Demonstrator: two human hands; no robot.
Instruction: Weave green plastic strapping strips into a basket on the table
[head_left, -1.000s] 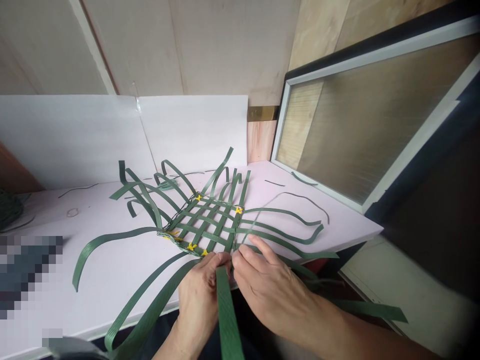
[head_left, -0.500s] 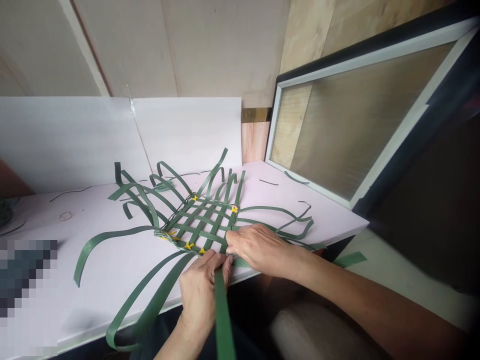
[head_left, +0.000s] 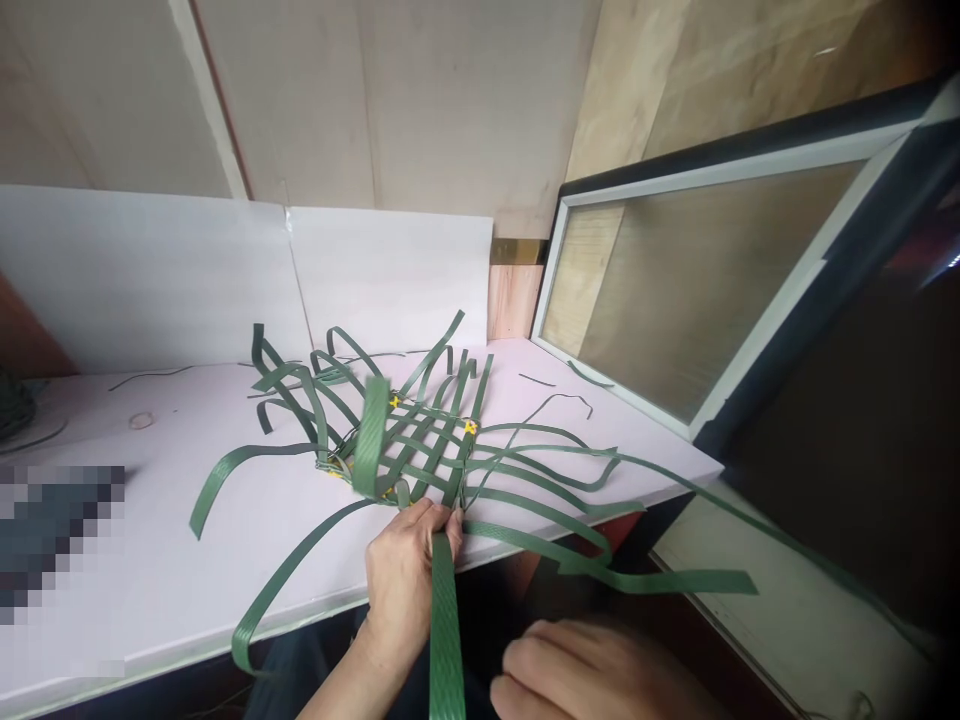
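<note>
two hands differ: left hand [head_left: 409, 570] pinches a springy, slick-looking green strap [head_left: 445, 640] at the woven mat's [head_left: 420, 450] near edge, right hand [head_left: 592, 672] loosely curled, holding nothing, lower right.

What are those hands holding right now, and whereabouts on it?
The left hand pinches a green strap where it meets the near edge of the woven mat. The right hand is low, off the table, and seems empty.
</note>
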